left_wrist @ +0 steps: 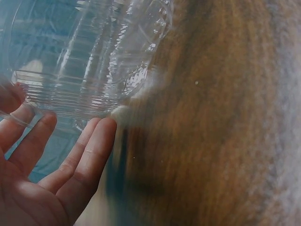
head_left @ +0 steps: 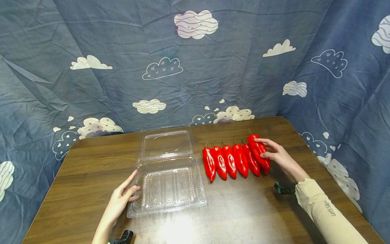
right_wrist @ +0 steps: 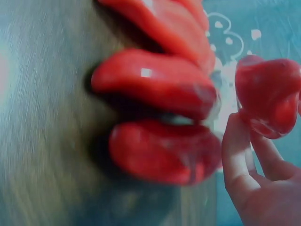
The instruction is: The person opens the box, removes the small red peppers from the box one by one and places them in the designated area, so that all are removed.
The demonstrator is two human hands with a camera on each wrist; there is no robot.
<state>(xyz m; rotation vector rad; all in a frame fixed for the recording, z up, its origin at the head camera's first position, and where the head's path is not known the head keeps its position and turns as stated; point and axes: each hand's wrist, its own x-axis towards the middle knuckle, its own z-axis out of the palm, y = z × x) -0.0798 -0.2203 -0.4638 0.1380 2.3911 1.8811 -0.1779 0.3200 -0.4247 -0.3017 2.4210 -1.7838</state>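
Note:
My right hand grips a glossy red pepper between thumb and fingers, over the right end of a row of similar red peppers. In the right wrist view the held pepper stands apart from the others, its end toward the camera. A clear plastic container lies with its hinged lid folded back, left of the row. At the container's left side, my left hand holds the rim, thumb over it. Its fingers reach along the outer wall in the left wrist view.
The brown wooden table bears everything, with a bright glare near its front. A blue curtain with cloud prints hangs behind and at the right. Each wrist wears a black camera, as at the right wrist.

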